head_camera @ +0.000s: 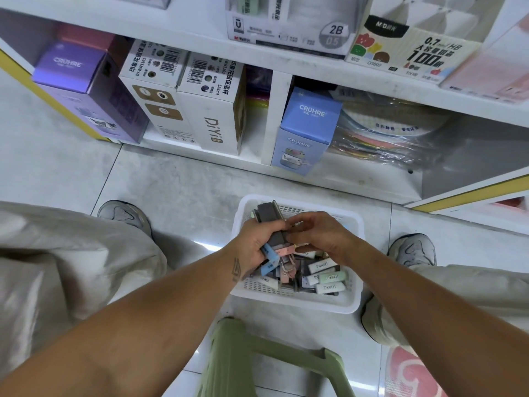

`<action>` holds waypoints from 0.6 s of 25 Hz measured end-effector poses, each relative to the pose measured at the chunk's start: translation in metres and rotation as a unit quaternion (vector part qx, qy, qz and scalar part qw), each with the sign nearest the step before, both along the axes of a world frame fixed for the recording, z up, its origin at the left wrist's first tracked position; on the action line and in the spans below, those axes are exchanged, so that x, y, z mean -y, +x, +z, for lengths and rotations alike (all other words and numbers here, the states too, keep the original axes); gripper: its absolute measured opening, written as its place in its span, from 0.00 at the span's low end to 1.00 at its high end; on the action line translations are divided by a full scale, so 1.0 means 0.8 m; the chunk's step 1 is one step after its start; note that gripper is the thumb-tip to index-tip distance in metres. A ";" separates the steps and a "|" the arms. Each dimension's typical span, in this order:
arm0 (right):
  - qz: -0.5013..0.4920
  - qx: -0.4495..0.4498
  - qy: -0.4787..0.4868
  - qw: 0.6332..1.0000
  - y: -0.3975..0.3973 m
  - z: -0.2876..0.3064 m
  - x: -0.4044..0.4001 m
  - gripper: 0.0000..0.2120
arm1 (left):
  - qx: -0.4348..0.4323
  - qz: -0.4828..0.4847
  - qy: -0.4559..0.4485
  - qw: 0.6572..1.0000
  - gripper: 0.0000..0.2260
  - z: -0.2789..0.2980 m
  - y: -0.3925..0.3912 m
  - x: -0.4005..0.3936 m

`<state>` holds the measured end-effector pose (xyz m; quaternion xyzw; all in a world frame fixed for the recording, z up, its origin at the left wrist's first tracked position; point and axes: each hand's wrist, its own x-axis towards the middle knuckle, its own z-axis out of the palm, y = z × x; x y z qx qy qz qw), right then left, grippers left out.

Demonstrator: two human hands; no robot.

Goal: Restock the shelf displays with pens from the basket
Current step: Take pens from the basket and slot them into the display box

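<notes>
- You crouched with the white basket [296, 303] on the floor between your feet; every place below is taken from that basket.
- Your left hand [259, 239] was above the basket's left half, fingers curled tight round a bundle of pens [272, 230]: grey barrels stood up past the knuckles toward the far rim, and blue and pink ends stuck out below the palm.
- Your right hand [317, 232] was above the basket's middle, touching the bundle from the right. Its fingertips were bent in against the grey pens; whether they pinched a pen or only steadied the bundle could not be told.
- Judgement: the step in hand was gathering and squaring a handful before carrying it up to the shelf.
- To do it well, you needed all ends aligned one way, with the right hand tapping them flush while the left kept its clamp.
- The low blue and pink ends looked loosest. Tucking them up first would guard against a drop back into the basket.
- Basket contents: a loose heap of pens [323, 277] in white, pale green, pink and dark colours, lying crosswise, mostly in the near and right part.
- Beyond the far rim stood the shelf unit [286, 64]. Its low bay held a blue box [307, 130], just beyond the basket.
- No pen display could be made out there.
</notes>
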<state>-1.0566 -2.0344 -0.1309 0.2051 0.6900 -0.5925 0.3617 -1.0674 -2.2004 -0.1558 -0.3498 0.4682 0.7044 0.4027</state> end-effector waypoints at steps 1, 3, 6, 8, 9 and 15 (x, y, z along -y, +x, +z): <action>0.029 0.003 0.006 1.000 -0.002 0.003 0.003 0.17 | 0.003 0.003 0.001 1.000 0.11 0.001 0.001 0.003; 0.050 0.010 -0.003 0.999 -0.002 0.008 0.007 0.23 | 0.007 0.006 0.002 1.000 0.13 0.003 0.002 0.009; 0.015 0.007 -0.032 0.999 0.000 0.015 0.005 0.25 | -0.004 -0.015 0.017 1.000 0.16 0.010 -0.002 0.014; -0.026 0.031 -0.069 0.997 -0.001 0.024 -0.004 0.24 | -0.016 -0.033 0.032 0.999 0.14 0.018 -0.007 0.014; -0.039 0.045 -0.093 0.994 -0.001 0.029 -0.008 0.23 | -0.022 -0.039 0.038 0.998 0.13 0.023 -0.010 0.015; -0.097 0.024 -0.100 0.990 -0.015 0.069 -0.018 0.15 | -0.083 -0.092 0.022 0.992 0.16 0.064 -0.025 0.020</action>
